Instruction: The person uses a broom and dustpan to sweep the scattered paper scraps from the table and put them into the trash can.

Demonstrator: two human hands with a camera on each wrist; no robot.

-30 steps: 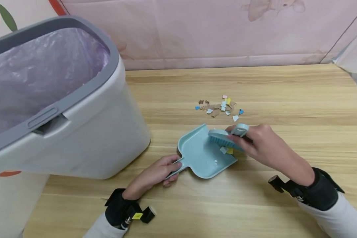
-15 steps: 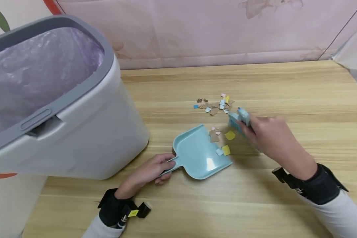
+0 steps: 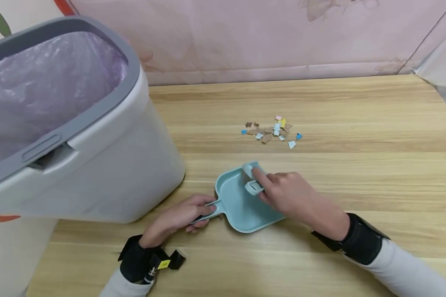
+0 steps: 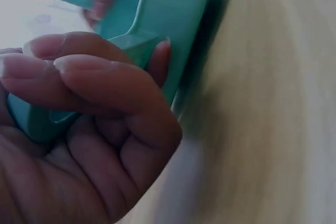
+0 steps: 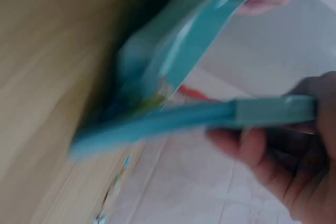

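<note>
Fingers of the left hand curl round the handle of a small teal dustpan, pinning it flat on the wooden table. Fingers of the right hand grip a matching teal hand brush, held over the pan's tray with its head toward the back wall of the pan.

From largest to smallest: a big white waste bin with a grey rim and a pale purple liner stands at the left, just beside the dustpan. The table stretches across the view, backed by a pink wall covering. The dustpan lies near the front middle. Beyond its open lip, well apart, a small cluster of paper scraps in brown, blue, yellow and white lies on the table.

Judging by this, the sweeping looks partly done: the brush is at the pan, the right wrist view hints at a few scraps inside, and the far cluster remains unswept, with nothing tipped into the bin.
</note>
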